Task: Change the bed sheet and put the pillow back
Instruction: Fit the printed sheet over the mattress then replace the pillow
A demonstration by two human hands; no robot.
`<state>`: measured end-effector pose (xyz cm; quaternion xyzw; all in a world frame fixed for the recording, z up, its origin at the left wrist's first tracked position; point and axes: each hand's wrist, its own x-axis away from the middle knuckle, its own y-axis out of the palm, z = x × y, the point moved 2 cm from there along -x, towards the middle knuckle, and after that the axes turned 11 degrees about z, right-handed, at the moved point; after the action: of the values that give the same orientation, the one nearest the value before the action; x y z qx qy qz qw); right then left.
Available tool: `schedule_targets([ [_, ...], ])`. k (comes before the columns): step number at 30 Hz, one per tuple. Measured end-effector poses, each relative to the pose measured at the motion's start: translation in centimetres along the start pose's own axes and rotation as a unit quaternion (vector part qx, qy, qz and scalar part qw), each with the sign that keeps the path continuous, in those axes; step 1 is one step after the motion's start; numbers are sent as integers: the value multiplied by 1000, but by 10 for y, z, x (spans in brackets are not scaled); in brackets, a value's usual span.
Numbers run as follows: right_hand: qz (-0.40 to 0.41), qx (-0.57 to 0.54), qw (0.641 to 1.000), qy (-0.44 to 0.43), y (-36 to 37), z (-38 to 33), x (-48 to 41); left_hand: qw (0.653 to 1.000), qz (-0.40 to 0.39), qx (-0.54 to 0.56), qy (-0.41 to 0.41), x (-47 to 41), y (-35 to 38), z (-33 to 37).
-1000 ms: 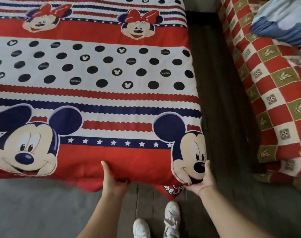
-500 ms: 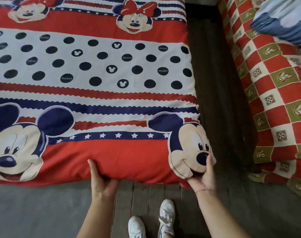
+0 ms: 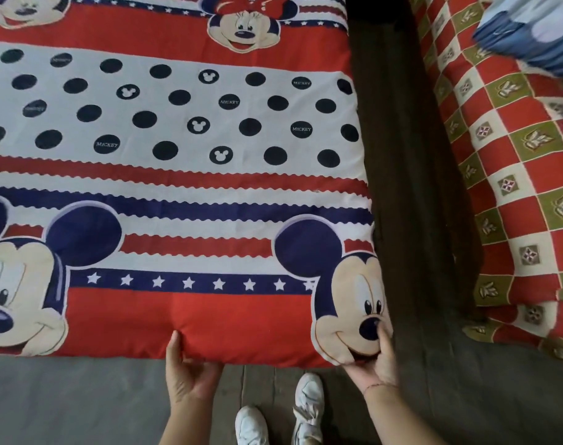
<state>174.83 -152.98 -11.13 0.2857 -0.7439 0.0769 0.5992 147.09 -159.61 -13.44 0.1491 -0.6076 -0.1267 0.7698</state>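
At 6 o'clock edge: tucking.
The bed sheet [image 3: 190, 187] hem pinched by left hand [image 3: 190, 375], right hand [image 3: 375, 364]; likely soft, light; grip corners.

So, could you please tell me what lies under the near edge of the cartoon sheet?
The fingers of the left hand and right hand go under the edge of the sheet, with the thumbs on top. Whatever the sheet covers, mattress or frame, is hidden.

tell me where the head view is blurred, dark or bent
Head view: the cartoon sheet is evenly lit, no glare, fairly sharp; the blue bundle at top right is smeared by blur; the gap right of the sheet lies in deep shadow; the wide lens bows its stripes.
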Motion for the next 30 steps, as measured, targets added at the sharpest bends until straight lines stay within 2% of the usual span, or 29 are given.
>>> schedule_targets([
  [4,86,67,994,-16,-6,4,2,993,105,-44,31,-13,-22,10],
  [7,157,110,981,-32,-2,7,6,984,130,-114,35,-21,-19,18],
  [10,187,132,973,-21,2,12,7,980,139,-141,10,-16,-11,24],
  [14,167,84,982,21,10,34,26,988,100,-114,-16,2,-10,41],
  [18,169,57,982,67,15,79,45,992,123,-32,-5,16,-22,83],
  [21,172,78,977,95,23,121,58,994,111,12,-5,14,-33,131],
  [24,139,78,980,120,39,175,67,995,99,33,6,6,-43,189],
  [30,82,15,990,117,88,292,90,994,111,11,20,-9,-68,308],
])
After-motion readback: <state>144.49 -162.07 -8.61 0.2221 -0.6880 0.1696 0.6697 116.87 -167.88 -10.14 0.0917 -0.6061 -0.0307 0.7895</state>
